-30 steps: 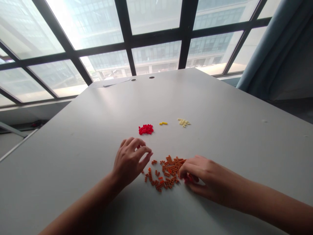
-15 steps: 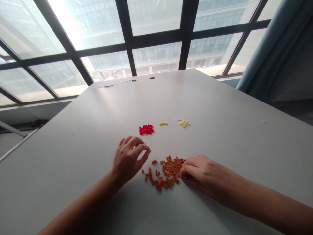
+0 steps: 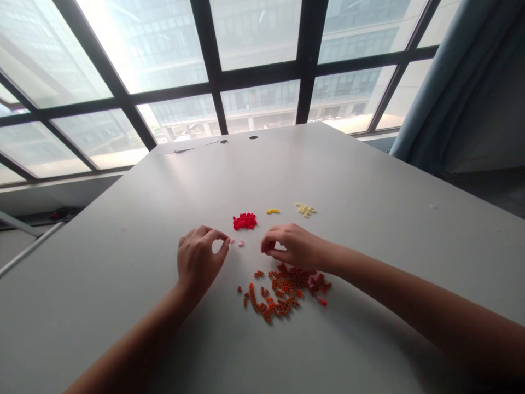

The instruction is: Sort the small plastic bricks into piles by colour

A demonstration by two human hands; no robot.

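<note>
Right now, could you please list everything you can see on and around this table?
table: one, grey, under everything
orange pieces: many, orange-brown, pile nearest the person
red pieces: one heap, red, beyond the hands
yellow pieces: few, yellow, right of red heap
cream pieces: one cluster, pale, farthest right
pink pieces: two, pink, between the hands
window: one, dark-framed, behind table
curtain: one, blue-grey, far right
left hand: one, beside pink pieces
right hand: one, just beyond orange pile

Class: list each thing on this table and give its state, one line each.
Left hand: curled, fingertips beside pink bits.
Right hand: curled, just past orange pile.
Pink bits: two, loose, between hands.
Orange pile: scattered, few pink mixed in.
Red pile: heaped tight.
Yellow bits: few, together.
Cream pile: small, loose.
</note>
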